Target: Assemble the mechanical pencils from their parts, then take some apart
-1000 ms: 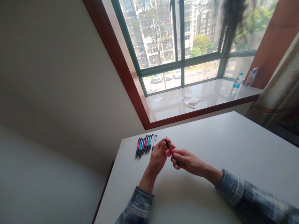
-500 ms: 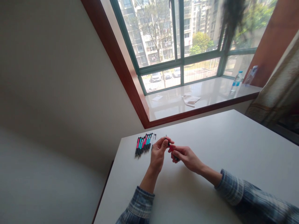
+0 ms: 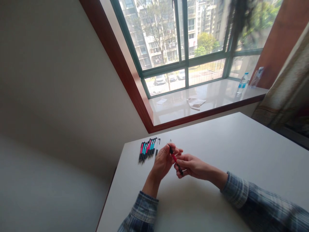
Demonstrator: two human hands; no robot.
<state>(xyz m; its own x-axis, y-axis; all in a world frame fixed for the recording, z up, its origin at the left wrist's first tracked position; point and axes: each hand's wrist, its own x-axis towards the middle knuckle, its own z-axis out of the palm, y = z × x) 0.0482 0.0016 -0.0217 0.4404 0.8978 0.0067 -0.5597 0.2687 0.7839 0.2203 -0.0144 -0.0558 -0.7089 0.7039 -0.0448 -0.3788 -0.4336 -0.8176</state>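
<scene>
A red and black pen (image 3: 174,158) slants between my two hands above the white table. My left hand (image 3: 162,163) pinches its upper black end between thumb and fingers. Lower down, my right hand (image 3: 191,166) grips the red barrel, and the other black end sticks out below its fingers. To the left of my left hand lies a row of several pens (image 3: 147,149) in red, turquoise and black. A pen with a clear or white barrel (image 3: 158,145) ends that row, closest to my left hand. Just beyond my left fingertips shows a small pale piece (image 3: 170,140), too small to name.
The white table (image 3: 217,138) meets the wall (image 3: 72,112) and a window sill with a red-brown frame (image 3: 183,121). On the sill are a crumpled white cloth or paper (image 3: 196,103), a flat sheet (image 3: 161,101) and two bottles (image 3: 242,83). A curtain (image 3: 272,100) hangs at the right.
More of the red and black pen shows now, tilted between the hands. My left fingers have loosened and spread a little, and my right hand has shifted slightly down along with the pen.
</scene>
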